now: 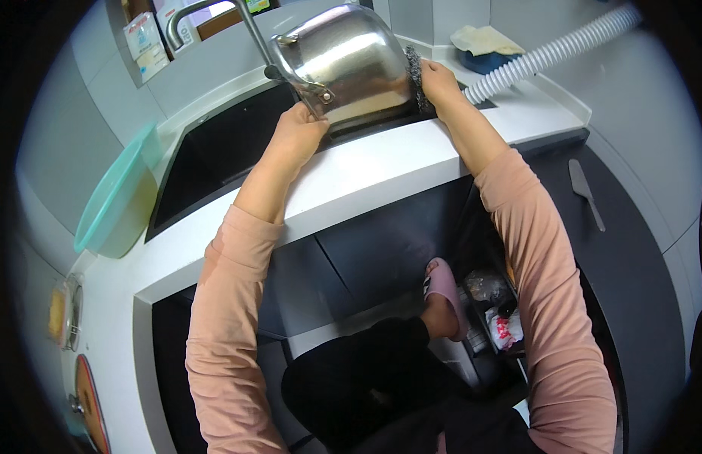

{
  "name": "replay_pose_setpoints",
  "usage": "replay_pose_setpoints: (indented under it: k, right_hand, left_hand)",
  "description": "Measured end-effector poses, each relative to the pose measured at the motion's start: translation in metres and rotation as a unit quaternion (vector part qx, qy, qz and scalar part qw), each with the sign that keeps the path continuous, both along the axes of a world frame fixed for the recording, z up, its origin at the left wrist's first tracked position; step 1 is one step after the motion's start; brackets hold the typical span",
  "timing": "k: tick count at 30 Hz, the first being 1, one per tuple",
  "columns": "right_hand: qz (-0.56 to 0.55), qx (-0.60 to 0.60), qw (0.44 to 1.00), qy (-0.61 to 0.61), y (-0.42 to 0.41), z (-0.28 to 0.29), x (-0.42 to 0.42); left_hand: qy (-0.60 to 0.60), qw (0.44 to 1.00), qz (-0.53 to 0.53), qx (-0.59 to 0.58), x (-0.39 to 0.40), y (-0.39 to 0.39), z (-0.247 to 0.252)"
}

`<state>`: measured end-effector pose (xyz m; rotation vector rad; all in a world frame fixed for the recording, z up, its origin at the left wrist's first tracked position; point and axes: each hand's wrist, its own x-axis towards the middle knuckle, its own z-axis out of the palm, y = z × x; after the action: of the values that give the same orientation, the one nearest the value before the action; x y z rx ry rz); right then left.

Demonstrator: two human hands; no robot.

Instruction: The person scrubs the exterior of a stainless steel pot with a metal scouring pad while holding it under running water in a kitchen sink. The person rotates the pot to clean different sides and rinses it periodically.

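A stainless steel pot (351,62) is tipped on its side over the black sink (226,139), its base turned to the right. My left hand (300,127) grips the pot's rim close to a riveted handle. In my right hand (440,85) is a dark steel wool scrubber (416,79), which presses against the pot's base. The pot's inside faces away and cannot be seen. Behind its mouth rises a metal faucet (251,34), with the spout curving to the left.
A mint-green plastic basin (115,198) leans by the sink's left end. To the right are a ribbed hose (549,57), a blue bowl (487,61) with a cloth on it, and a spatula-like utensil (584,190) on the dark surface. A pot lid (89,403) stands lower left. Below, a drawer is open.
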<state>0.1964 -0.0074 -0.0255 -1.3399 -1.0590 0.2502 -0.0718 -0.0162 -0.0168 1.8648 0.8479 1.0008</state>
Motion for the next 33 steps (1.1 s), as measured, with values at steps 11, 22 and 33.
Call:
replay_pose_setpoints:
  k: [11, 22, 33]
  right_hand:
    - [0.025, 0.024, 0.999, 0.022, -0.015, 0.013, -0.025]
    - [0.054, 0.112, 0.975, 0.184, 0.0, 0.011, -0.014]
    - [0.074, 0.128, 0.967, 0.209, -0.009, 0.012, -0.022]
  left_hand:
    - [-0.2, 0.976, 0.065, -0.055, 0.011, 0.022, 0.033]
    - [-0.313, 0.929, 0.189, 0.052, 0.04, 0.049, 0.096]
    - [-0.337, 0.926, 0.163, -0.055, 0.03, 0.09, 0.124]
